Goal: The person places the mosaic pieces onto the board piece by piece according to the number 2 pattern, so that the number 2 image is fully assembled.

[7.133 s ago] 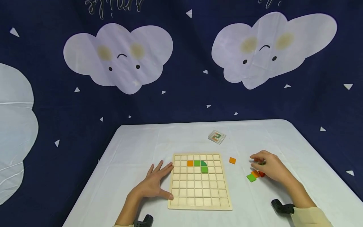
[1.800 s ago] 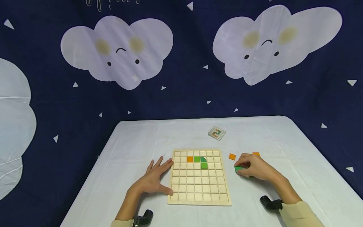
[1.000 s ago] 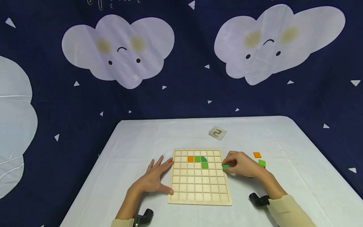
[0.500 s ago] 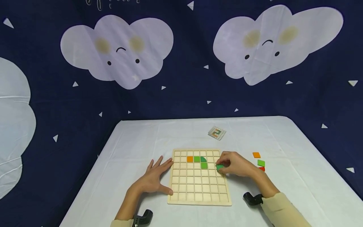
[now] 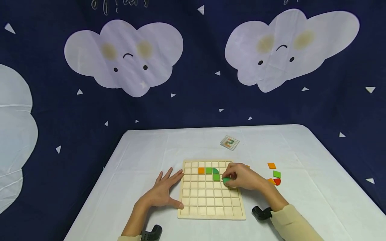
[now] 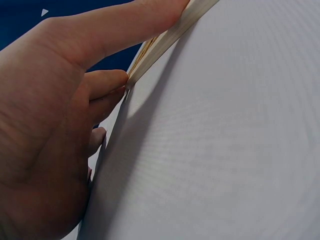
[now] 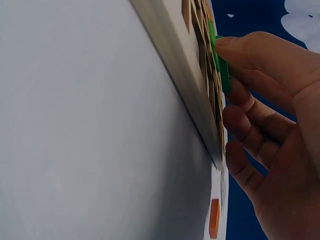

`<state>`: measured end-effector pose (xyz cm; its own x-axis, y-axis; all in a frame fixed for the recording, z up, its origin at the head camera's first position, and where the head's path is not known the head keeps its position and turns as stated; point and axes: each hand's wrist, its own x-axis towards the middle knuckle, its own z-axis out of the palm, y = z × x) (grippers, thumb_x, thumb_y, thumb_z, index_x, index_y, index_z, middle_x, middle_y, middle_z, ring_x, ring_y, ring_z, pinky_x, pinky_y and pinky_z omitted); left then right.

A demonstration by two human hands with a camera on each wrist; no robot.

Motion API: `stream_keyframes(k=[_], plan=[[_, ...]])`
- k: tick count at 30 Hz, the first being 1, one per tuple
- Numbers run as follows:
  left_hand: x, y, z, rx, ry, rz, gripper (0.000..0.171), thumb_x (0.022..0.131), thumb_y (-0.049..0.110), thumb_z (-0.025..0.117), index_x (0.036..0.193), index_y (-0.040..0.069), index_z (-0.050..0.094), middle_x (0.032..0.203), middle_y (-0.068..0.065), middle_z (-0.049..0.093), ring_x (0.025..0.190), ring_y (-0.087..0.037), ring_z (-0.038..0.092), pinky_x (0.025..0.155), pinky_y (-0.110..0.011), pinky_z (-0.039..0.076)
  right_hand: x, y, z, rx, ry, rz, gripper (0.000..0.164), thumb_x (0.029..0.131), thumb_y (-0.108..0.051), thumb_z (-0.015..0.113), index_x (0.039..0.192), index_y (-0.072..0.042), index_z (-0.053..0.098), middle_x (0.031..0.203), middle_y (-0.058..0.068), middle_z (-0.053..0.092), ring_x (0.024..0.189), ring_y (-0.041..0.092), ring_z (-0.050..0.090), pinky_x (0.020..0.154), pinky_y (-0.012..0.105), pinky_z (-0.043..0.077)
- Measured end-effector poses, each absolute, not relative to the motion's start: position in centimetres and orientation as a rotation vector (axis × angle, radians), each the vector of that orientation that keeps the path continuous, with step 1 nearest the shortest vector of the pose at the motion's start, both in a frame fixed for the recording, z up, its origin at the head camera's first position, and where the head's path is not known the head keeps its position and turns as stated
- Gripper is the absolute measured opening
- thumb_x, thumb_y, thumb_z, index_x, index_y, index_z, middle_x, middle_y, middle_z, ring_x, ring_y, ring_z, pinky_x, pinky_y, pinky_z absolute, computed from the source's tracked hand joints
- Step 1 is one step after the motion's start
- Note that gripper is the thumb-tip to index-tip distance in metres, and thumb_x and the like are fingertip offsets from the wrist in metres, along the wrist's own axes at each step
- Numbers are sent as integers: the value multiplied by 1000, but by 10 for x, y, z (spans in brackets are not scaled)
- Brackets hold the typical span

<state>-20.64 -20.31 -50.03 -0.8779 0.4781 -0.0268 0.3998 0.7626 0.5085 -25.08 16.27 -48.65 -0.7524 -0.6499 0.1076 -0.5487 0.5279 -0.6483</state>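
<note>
A wooden grid board lies on the table. In its second row from the back sit an orange square tile, a green square tile and a dark green quarter-round tile. Another green square tile fills the cell in front of the quarter-round one. My right hand pinches a green tile between thumb and fingers, close over the board's right part. My left hand lies spread at the board's left edge, thumb and fingertips touching it; the left wrist view shows the thumb along the rim.
Right of the board lie loose tiles: an orange one, a green one, a red rounded one and an orange one beside it. Another orange tile is mostly behind the right hand. A pattern card lies behind the board.
My right hand has gone from the loose tiles leftward over the board, carrying the green tile. The loose tiles have been shifted about. My left hand has stayed at the board's edge.
</note>
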Motion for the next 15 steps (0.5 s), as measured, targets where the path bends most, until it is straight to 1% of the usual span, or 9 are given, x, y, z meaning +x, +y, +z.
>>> stream_keyframes(k=[9, 15], plan=[[-205, -203, -501, 702, 2808, 761, 123, 50, 75, 77, 151, 20, 34, 156, 7, 24, 145, -27, 2, 113, -54, -6, -251, 150, -490, -1068, 2591, -1007, 19, 82, -24, 78, 100, -23, 76, 91, -13, 60, 77, 9, 54, 66, 26, 50], [-206, -203, -502, 704, 2807, 764, 123, 50, 75, 77, 151, 20, 34, 156, 8, 24, 145, -26, 2, 113, -53, -6, -251, 143, -489, -1112, 2608, -965, 17, 81, -23, 78, 98, -24, 76, 88, -11, 59, 74, 9, 54, 63, 25, 49]])
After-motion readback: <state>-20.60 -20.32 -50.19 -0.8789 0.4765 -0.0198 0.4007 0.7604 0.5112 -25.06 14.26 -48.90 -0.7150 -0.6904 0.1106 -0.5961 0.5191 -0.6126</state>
